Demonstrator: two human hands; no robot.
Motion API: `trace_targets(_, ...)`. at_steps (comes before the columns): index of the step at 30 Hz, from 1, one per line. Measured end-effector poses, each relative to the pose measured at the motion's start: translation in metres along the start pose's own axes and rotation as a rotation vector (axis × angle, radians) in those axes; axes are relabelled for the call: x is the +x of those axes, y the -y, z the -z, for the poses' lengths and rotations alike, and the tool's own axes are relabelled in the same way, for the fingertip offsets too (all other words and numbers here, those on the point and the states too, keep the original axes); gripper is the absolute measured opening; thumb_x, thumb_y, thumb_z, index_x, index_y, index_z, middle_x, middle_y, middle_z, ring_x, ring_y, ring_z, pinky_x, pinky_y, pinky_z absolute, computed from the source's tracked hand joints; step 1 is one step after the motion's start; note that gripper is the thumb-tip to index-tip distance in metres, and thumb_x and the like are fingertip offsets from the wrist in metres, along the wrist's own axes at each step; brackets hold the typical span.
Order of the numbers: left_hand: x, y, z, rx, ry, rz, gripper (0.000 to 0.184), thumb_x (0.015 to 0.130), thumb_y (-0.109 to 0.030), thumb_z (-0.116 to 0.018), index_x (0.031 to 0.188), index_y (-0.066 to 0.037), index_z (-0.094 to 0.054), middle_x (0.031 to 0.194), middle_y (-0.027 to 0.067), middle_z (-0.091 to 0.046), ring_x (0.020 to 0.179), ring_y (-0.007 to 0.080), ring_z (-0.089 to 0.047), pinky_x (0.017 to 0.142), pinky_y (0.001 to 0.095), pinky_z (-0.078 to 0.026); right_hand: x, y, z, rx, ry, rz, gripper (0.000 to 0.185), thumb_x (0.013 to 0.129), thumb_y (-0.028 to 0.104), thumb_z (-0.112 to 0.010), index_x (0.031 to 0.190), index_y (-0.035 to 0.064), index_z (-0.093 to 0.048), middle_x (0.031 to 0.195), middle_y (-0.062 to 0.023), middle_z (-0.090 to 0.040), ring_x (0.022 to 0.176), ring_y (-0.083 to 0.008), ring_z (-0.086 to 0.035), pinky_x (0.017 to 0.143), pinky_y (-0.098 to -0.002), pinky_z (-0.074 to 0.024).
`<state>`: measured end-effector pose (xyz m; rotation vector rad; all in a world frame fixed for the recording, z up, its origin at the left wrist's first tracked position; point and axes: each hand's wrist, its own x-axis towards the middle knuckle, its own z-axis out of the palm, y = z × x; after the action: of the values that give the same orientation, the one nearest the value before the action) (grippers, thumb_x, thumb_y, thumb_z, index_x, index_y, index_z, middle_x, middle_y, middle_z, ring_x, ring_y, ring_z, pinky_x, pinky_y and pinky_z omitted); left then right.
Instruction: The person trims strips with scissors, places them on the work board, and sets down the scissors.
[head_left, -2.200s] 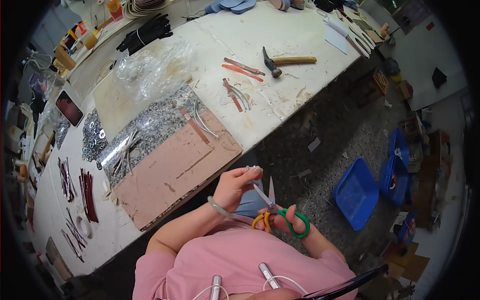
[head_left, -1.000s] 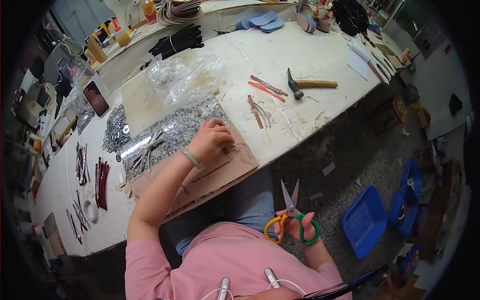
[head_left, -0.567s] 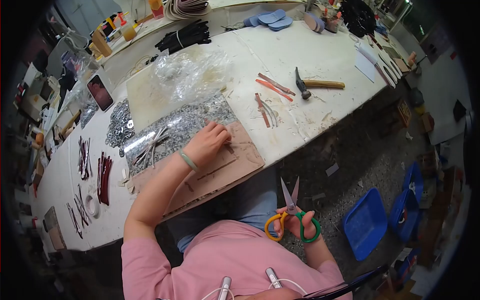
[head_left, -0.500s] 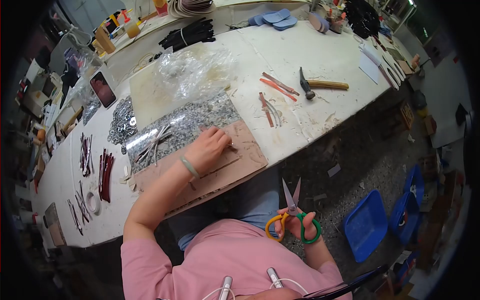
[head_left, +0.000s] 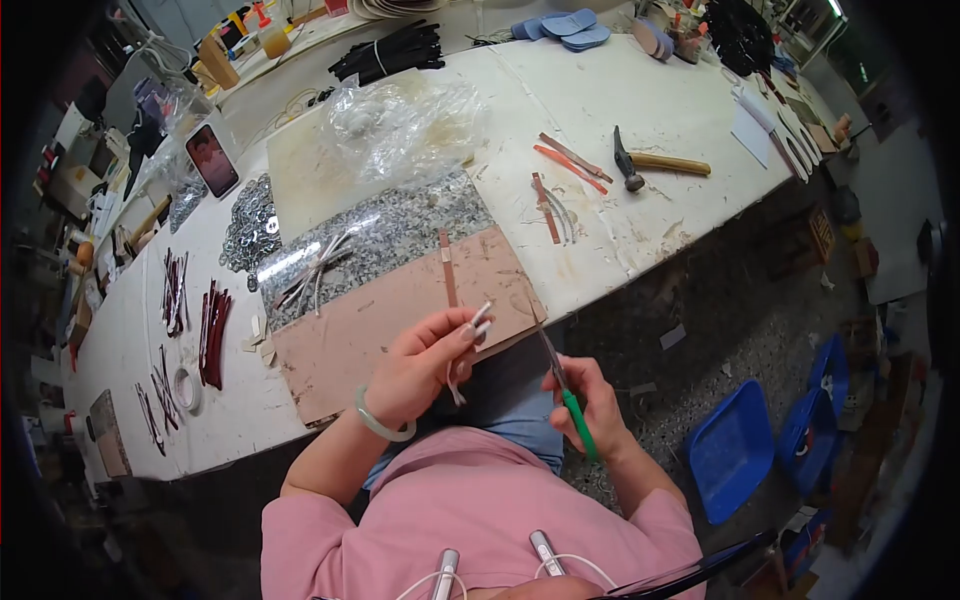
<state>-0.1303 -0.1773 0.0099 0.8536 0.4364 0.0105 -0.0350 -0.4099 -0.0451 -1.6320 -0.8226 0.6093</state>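
My left hand (head_left: 425, 368) is pinched on a thin pale strip (head_left: 482, 318), whose ends stick out past the fingertips and hang below the hand. It is raised just in front of the pink board (head_left: 350, 350). My right hand (head_left: 590, 400) grips the green-handled scissors (head_left: 556, 370), blades pointing up toward the board's right corner. The scissors are turned edge-on, so how far the blades are apart is hard to see. On the board lies a brown strip (head_left: 448, 268). Several thin strips (head_left: 318, 268) lie in a heap on the speckled stone slab (head_left: 390, 225) behind.
A hammer (head_left: 668, 163) and loose orange and brown strips (head_left: 572, 165) lie on the white table (head_left: 500, 110). Metal rings (head_left: 250, 230), dark red strips (head_left: 214, 335) and a tape roll (head_left: 186, 390) are at left. Clear plastic (head_left: 395, 125) covers the back; a blue dustpan (head_left: 732, 450) is on the floor.
My left hand has lifted off the board and drawn back toward my body with the pale strip. My right hand has raised and turned the scissors; their blades no longer show spread wide.
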Motion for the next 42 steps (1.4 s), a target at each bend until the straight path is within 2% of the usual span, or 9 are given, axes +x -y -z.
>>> trace_targets(2,-0.001,0.004,-0.001,-0.154,0.063,0.127,0.025,0.095,-0.015,-0.052,0.116,-0.001,-0.056,0.082,-0.0013,-0.052,0.06,0.0046,-0.041,0.051,0.0189,-0.032,0.01,0.011,0.0,-0.216,-0.094,0.176,0.072,0.074,0.047,-0.076,0.121,0.0002,-0.047,0.097,-0.0108,-0.056,0.074,-0.0144,-0.054,0.066,-0.0273,-0.0463)
trace_targets(3,-0.001,0.007,0.001,-0.196,0.088,0.175,0.025,0.095,-0.016,-0.053,0.115,-0.001,-0.057,0.082,-0.0014,-0.052,0.06,0.0043,-0.04,0.05,0.0187,-0.032,0.012,0.012,-0.002,-0.256,-0.145,0.206,0.076,0.07,0.047,-0.079,0.12,-0.0008,-0.047,0.097,-0.0137,-0.055,0.076,-0.0219,-0.056,0.067,-0.0309,-0.0469)
trace_targets(7,-0.005,0.019,-0.005,-0.197,0.046,0.263,0.026,0.095,-0.015,-0.052,0.116,0.0,-0.059,0.077,-0.0014,-0.052,0.054,0.0043,-0.039,0.046,0.0186,-0.029,0.018,0.021,-0.004,-0.556,-0.229,0.344,0.08,0.064,0.047,-0.081,0.12,-0.0001,-0.047,0.097,-0.0156,-0.053,0.084,-0.0325,-0.054,0.075,-0.0409,-0.0433)
trace_targets(10,-0.006,0.028,-0.01,-0.144,-0.01,0.257,0.026,0.093,-0.009,-0.051,0.117,-0.001,-0.06,0.078,0.0005,-0.056,0.051,0.0053,-0.041,0.046,0.0192,-0.03,0.02,0.028,-0.008,-0.716,-0.269,0.423,0.082,0.063,0.046,-0.081,0.121,0.0007,-0.046,0.099,-0.0145,-0.052,0.085,-0.03,-0.053,0.076,-0.0406,-0.0397)
trace_targets(18,-0.01,0.033,-0.02,-0.055,-0.029,0.16,0.027,0.091,-0.001,-0.049,0.115,0.0,-0.06,0.086,0.0069,-0.059,0.051,0.0084,-0.044,0.045,0.02,-0.035,0.015,0.024,-0.012,-0.796,-0.317,0.371,0.085,0.061,0.045,-0.083,0.125,0.003,-0.044,0.102,-0.0114,-0.049,0.094,-0.0271,-0.049,0.083,-0.0431,-0.032)
trace_targets(23,-0.013,0.035,-0.021,-0.007,-0.03,0.096,0.027,0.09,0.0,-0.052,0.116,0.001,-0.06,0.084,0.0041,-0.061,0.055,0.0051,-0.044,0.048,0.0192,-0.034,0.012,0.024,-0.011,-0.803,-0.295,0.345,0.084,0.062,0.045,-0.082,0.125,0.0038,-0.045,0.104,-0.0113,-0.049,0.096,-0.0274,-0.048,0.083,-0.0432,-0.0315)
trace_targets(26,-0.014,0.038,-0.021,0.061,-0.023,0.068,0.026,0.091,-0.001,-0.053,0.115,0.0,-0.061,0.08,0.002,-0.06,0.056,0.004,-0.044,0.049,0.019,-0.034,0.011,0.023,-0.01,-0.817,-0.263,0.332,0.09,0.059,0.041,-0.085,0.128,0.0044,-0.04,0.107,-0.0125,-0.047,0.096,-0.0288,-0.047,0.083,-0.0441,-0.0329)
trace_targets(38,-0.016,0.044,-0.02,0.182,-0.045,0.026,0.015,0.093,-0.01,-0.058,0.101,0.001,-0.063,0.068,-0.0026,-0.054,0.054,0.0024,-0.044,0.047,0.0185,-0.034,0.01,0.018,-0.012,-0.708,-0.261,0.37,0.079,0.059,0.034,-0.087,0.118,0.0011,-0.046,0.094,-0.0154,-0.05,0.081,-0.0305,-0.053,0.071,-0.0406,-0.043)
trace_targets(42,-0.016,0.041,-0.022,0.203,-0.036,0.026,0.014,0.093,-0.01,-0.058,0.1,0.0,-0.063,0.068,-0.0029,-0.053,0.054,0.0017,-0.043,0.047,0.0181,-0.033,0.006,0.017,-0.012,-0.687,-0.266,0.348,0.078,0.059,0.034,-0.087,0.117,0.0003,-0.048,0.094,-0.0166,-0.053,0.081,-0.0316,-0.056,0.071,-0.0388,-0.0466)
